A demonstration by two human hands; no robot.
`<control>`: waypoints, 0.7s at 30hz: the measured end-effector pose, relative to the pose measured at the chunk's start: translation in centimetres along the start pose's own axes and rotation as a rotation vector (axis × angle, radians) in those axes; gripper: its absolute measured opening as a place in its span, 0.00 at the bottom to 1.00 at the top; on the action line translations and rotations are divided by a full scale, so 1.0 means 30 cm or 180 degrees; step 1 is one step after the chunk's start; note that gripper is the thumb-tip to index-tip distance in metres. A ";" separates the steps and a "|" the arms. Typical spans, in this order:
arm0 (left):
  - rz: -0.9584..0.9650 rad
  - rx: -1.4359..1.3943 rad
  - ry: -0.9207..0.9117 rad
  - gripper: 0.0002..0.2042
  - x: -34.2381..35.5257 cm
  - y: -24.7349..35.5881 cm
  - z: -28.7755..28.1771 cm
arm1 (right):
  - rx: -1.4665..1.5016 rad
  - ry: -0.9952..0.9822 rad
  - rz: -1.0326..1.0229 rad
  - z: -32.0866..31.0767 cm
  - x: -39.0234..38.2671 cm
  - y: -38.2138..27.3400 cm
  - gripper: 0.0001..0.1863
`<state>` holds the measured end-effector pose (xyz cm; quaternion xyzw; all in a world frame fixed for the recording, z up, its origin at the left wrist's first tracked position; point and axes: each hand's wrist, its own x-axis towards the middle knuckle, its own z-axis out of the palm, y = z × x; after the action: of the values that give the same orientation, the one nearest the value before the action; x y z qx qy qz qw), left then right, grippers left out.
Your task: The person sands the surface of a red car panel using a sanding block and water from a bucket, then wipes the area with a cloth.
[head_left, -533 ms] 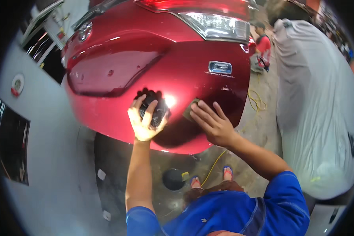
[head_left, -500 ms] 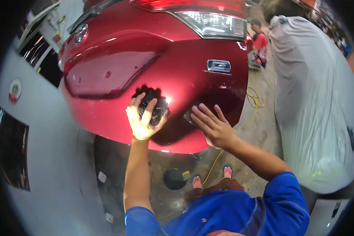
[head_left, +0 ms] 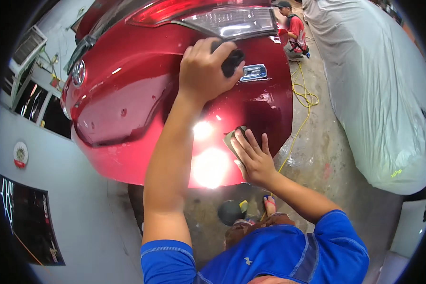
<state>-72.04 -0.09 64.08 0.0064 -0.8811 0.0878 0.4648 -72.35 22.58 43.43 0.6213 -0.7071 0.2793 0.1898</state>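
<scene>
A glossy red car's rear panel (head_left: 262, 118) spreads out in front of me. My left hand (head_left: 206, 68) is stretched far forward, just below the tail light (head_left: 229, 21). Its fingers are curled round a black rounded thing (head_left: 233, 59) whose kind I cannot make out; it hangs beside the chrome badge (head_left: 254, 72). Lower on the panel, my right hand (head_left: 256, 158) lies with fingers extended, pressing a small olive-grey sheet (head_left: 230, 142) that looks like sandpaper against the paint. The palm hides part of this sheet. Two bright light spots shine on the panel between my arms.
A car under a grey cover (head_left: 369, 94) stands on the right. A yellow cord (head_left: 300, 123) runs across the concrete floor. Beyond the panel, a person in red (head_left: 296, 33) crouches. A dark round object (head_left: 230, 213) lies near my feet; a grey wall (head_left: 85, 213) is on the left.
My left hand has moved forward and right with the black thing, up to the badge. My right hand stays on the sheet, with little shift. The bright patches have grown and spread lower.
</scene>
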 end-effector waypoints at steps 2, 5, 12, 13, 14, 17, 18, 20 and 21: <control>-0.0092 -0.0004 0.0250 0.18 -0.021 -0.014 -0.034 | 0.0182 0.0074 0.0065 -0.016 0.075 -0.024 0.37; -0.0403 0.0109 0.0544 0.19 -0.112 -0.087 -0.170 | 0.0231 0.0325 0.0310 -0.117 0.357 -0.095 0.39; -0.0937 -0.0345 0.0353 0.22 -0.540 -0.193 -0.379 | -0.0579 0.0629 0.0944 -0.129 0.363 -0.089 0.35; -0.0871 -0.0216 0.0312 0.22 -0.602 -0.219 -0.428 | -0.0585 0.0718 0.0899 -0.143 0.396 -0.097 0.34; -0.0721 -0.0298 0.0212 0.21 -0.650 -0.249 -0.486 | -0.0590 0.0790 0.0859 -0.159 0.449 -0.085 0.34; -0.0497 -0.0173 0.0331 0.24 -0.773 -0.320 -0.530 | -0.0710 0.0514 0.0850 -0.205 0.531 -0.003 0.33; -0.0637 -0.0199 0.0484 0.24 -0.790 -0.345 -0.553 | -0.0593 0.0630 0.0837 -0.192 0.515 -0.047 0.33; -0.0875 -0.0281 0.0736 0.24 -0.822 -0.383 -0.570 | -0.0532 0.0786 0.0908 -0.141 0.450 -0.102 0.33; -0.0787 -0.0293 0.0713 0.24 -0.815 -0.391 -0.575 | -0.0594 0.0817 0.0922 -0.123 0.443 -0.102 0.33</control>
<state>-42.96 -10.60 55.29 0.0836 -0.8193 -0.0104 0.5671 -71.70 14.43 54.95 0.4524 -0.7818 0.3138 0.2928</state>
